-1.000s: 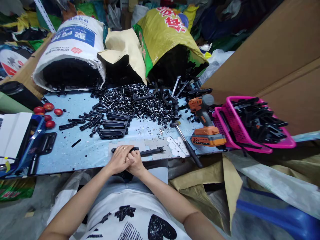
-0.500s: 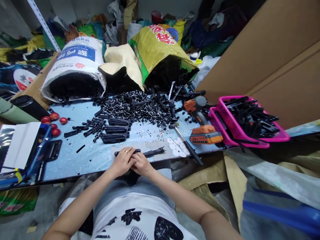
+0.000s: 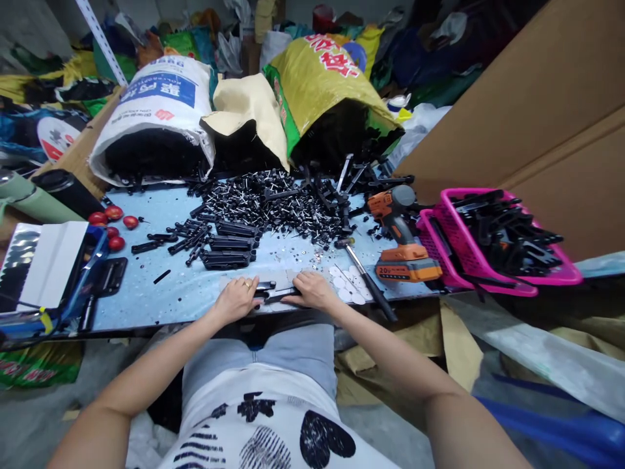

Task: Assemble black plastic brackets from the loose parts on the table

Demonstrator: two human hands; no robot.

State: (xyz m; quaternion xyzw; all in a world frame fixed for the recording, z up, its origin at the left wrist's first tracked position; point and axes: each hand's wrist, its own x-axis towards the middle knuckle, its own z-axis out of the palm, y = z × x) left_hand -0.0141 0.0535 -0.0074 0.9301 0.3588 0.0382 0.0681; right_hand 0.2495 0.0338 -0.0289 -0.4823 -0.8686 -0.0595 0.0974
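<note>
My left hand [image 3: 237, 299], with a ring on one finger, is closed around a black plastic part [image 3: 266, 285] at the front edge of the table. To its right, my right hand [image 3: 313, 290] grips a long black plastic bar [image 3: 281, 295]. The bar's left end lies close beside the part in my left hand; whether they touch, I cannot tell. Beyond my left hand, several black bar-shaped pieces [image 3: 229, 244] lie in a stack. White round discs [image 3: 349, 284] lie just right of my right hand, with a hammer [image 3: 366, 277] beside them.
Small black parts with metal pins [image 3: 273, 202] form a heap before a white sack [image 3: 156, 111] and a yellow sack [image 3: 336, 85]. An orange cordless drill [image 3: 405, 238] stands right, near pink baskets [image 3: 551, 267] of black parts. Red fruits [image 3: 114, 213] lie left.
My hands were together over the black part and are now apart. My right hand has moved right and taken hold of the black bar. The camera view has shifted slightly.
</note>
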